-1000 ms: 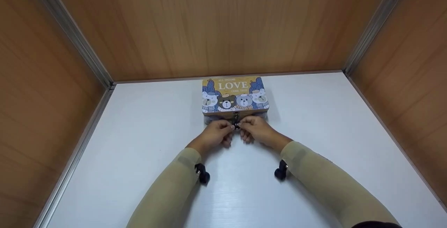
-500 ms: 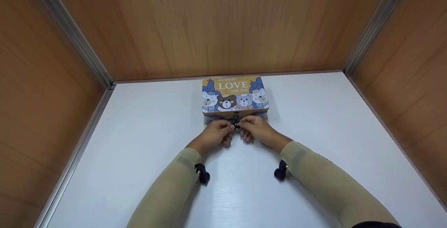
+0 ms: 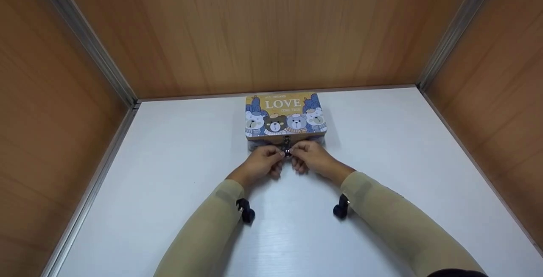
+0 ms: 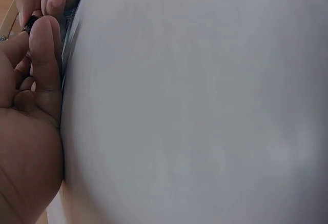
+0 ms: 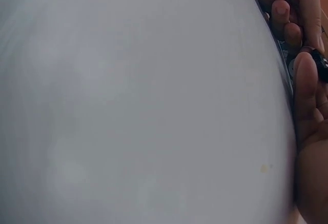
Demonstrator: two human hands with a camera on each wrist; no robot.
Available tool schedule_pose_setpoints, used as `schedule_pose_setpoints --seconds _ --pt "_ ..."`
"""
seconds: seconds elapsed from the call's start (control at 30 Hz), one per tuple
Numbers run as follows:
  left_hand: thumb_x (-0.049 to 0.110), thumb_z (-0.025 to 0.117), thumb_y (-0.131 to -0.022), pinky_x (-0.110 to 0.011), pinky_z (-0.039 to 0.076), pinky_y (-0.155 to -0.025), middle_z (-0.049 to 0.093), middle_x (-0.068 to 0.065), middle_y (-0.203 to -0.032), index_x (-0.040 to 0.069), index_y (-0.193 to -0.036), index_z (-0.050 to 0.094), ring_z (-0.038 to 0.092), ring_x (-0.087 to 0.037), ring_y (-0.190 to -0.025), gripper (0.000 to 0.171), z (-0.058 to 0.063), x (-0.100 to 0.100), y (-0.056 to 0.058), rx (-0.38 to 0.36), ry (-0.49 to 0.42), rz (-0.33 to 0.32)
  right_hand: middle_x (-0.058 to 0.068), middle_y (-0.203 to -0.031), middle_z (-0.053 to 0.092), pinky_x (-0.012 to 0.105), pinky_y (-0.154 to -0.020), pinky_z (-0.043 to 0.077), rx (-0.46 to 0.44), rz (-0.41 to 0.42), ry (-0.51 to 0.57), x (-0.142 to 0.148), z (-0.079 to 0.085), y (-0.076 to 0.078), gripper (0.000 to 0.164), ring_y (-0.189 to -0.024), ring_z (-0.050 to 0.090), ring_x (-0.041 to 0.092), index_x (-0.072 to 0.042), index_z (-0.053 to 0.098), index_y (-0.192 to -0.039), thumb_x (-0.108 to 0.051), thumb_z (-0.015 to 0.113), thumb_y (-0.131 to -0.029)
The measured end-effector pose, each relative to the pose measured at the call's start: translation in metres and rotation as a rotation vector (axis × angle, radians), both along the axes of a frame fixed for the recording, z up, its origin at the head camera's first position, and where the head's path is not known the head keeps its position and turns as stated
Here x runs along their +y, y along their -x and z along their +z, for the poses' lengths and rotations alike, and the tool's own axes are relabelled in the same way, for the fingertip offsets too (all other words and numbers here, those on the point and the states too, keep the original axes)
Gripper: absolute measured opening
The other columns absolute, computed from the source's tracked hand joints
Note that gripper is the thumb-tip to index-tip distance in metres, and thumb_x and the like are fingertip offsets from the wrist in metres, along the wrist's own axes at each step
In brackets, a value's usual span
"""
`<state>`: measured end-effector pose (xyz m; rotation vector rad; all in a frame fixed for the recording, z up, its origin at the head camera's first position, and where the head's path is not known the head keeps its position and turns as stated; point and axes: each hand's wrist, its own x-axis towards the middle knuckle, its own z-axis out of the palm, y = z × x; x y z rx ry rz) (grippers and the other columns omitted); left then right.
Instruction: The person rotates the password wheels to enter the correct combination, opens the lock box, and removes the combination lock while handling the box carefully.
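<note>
A tin box, printed with bears and the word LOVE, stands lid down at the back middle of the table. From the clasp on its front hangs a small black padlock. My left hand pinches the padlock's left side between thumb and finger. On the opposite side, the thumb and finger of my right hand pinch it too. White marks show on the black padlock in the right wrist view. Fingertips hide much of it, and its shackle is too small to make out.
A white table lies under both forearms. Wooden panels in metal frames close it in at the back and on both sides. Small black wrist cameras hang beneath the sleeves.
A brighter glint shows on the padlock between the fingertips. Both hands keep their places with hardly any visible movement, and the box stays put.
</note>
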<state>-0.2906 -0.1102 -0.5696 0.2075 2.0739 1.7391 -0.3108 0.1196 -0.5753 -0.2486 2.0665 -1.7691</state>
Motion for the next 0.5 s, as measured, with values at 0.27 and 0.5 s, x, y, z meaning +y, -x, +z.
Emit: schedule_pose_setpoints --seconds 0.27,0.5 --pt "0.020 0.062 -0.118 -0.026 0.064 -0.063 0.067 -0.003 -0.081 -0.001 -0.103 0.067 0.070 -0.014 -0.066 0.026 -0.0025 0.0010 0.0015 0.010 -0.001 0.002 0.004 -0.078 0.075 0.025 -0.053 0.062 -0.036 -0.019 0.037 0.0006 0.0011 0.0009 0.031 -0.058 0.071 0.012 -0.001 0.073 -0.109 -0.023 0.055 -0.121" --pt "0.020 0.062 -0.118 -0.027 0.064 -0.063 0.068 -0.003 -0.082 0.000 -0.105 0.068 0.070 -0.015 -0.067 0.025 -0.0012 0.0008 0.0009 -0.003 0.008 0.009 0.005 -0.080 0.076 0.026 -0.055 0.063 -0.048 -0.028 0.055 0.0001 -0.0001 0.0020 0.027 -0.059 0.071 0.013 -0.002 0.073 -0.109 -0.021 0.057 -0.119"
